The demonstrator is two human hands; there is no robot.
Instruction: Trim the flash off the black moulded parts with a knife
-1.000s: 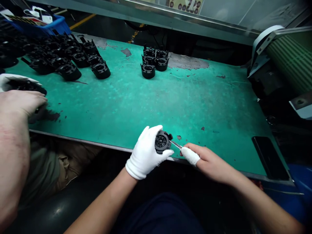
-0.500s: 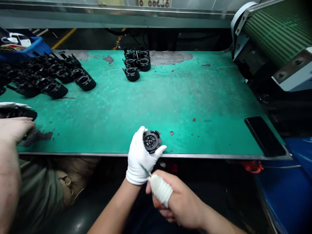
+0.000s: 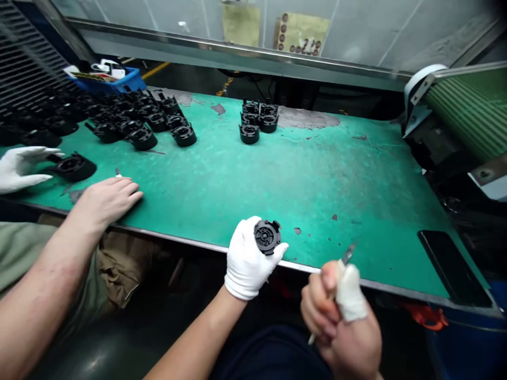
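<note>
My left hand (image 3: pixel 247 258), in a white glove, is closed around a round black plastic part (image 3: pixel 266 237) at the table's front edge. The part's ribbed face is turned up. Off to the right, my right hand (image 3: pixel 340 311) is bare except for a white wrap on the thumb. Its fingers are wrapped round a thin-handled craft knife (image 3: pixel 347 254), whose blade points up and away. The knife is apart from the black part.
On the green table (image 3: pixel 293 179) several black housings (image 3: pixel 249 133) stand in groups at the back and left. A co-worker's gloved hand (image 3: pixel 24 166) and bare hand (image 3: pixel 105 200) are at left. A black phone (image 3: pixel 453 266) lies right, below a green conveyor (image 3: pixel 471 105).
My right hand has moved right and up with the knife, away from my left wrist. The view has shifted left. The co-worker's hands have come apart, with a black housing resting between them.
</note>
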